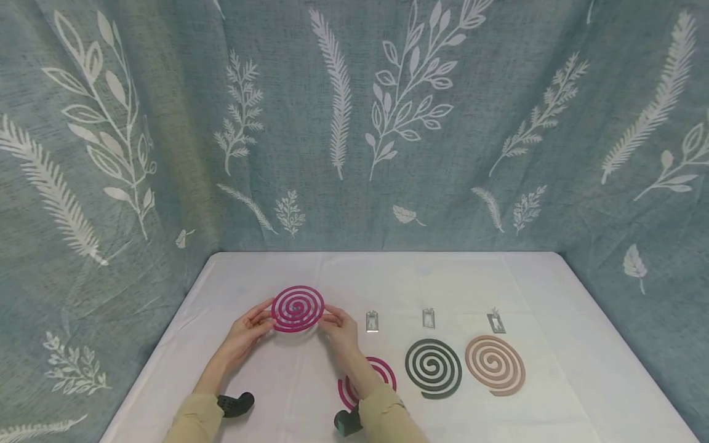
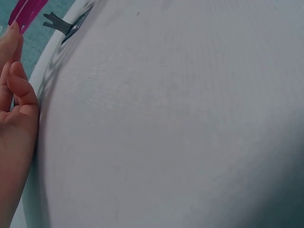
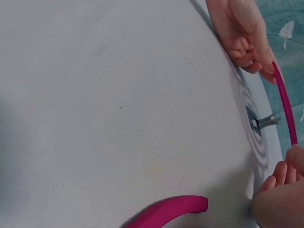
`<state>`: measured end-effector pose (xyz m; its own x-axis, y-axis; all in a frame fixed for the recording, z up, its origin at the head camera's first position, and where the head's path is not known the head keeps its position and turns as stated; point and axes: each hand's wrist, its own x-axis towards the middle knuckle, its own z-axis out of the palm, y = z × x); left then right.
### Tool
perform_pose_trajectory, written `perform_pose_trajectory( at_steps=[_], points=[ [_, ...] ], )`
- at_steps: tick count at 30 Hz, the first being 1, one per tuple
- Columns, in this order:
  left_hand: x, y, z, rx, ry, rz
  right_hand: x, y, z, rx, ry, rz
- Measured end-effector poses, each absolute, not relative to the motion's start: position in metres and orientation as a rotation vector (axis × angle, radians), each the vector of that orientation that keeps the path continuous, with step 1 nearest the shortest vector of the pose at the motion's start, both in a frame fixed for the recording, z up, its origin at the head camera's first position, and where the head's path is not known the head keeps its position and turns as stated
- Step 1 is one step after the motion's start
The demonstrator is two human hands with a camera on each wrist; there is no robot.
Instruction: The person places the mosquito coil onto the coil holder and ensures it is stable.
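A pink mosquito coil [image 1: 298,307] is held level above the table's left-centre, pinched at opposite edges by both hands. My left hand [image 1: 247,330] grips its left edge between thumb and fingers. On the opposite edge, my right hand [image 1: 341,330] pinches it the same way. Just below the coil, a small metal coil stand [image 2: 73,28] has its prong pointing up toward the coil's middle; whether they touch, I cannot tell. The right wrist view shows the coil edge-on beside this stand [image 3: 255,124]. Under my right forearm lies a second pink coil [image 1: 394,378], partly hidden.
Right of my hands, a dark green coil [image 1: 433,367] and a tan coil [image 1: 495,365] lie flat. Behind them stand three more metal coil stands [image 1: 372,330] in a row. A white cloth covers the table [image 1: 266,381]; a patterned teal curtain [image 1: 354,209] hangs behind.
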<state>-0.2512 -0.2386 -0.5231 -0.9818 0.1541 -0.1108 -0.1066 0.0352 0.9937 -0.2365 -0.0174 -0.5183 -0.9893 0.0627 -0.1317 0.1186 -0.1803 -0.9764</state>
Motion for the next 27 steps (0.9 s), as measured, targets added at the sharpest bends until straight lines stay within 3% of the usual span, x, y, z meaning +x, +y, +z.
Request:
perform_pose_trajectory(
  at_steps=[27],
  points=[
    [-0.251,-0.2399,-0.5227,0.023,2.129,2.064,-0.2356,-0.011,-0.5112,0.062,2.02,-2.225]
  ],
)
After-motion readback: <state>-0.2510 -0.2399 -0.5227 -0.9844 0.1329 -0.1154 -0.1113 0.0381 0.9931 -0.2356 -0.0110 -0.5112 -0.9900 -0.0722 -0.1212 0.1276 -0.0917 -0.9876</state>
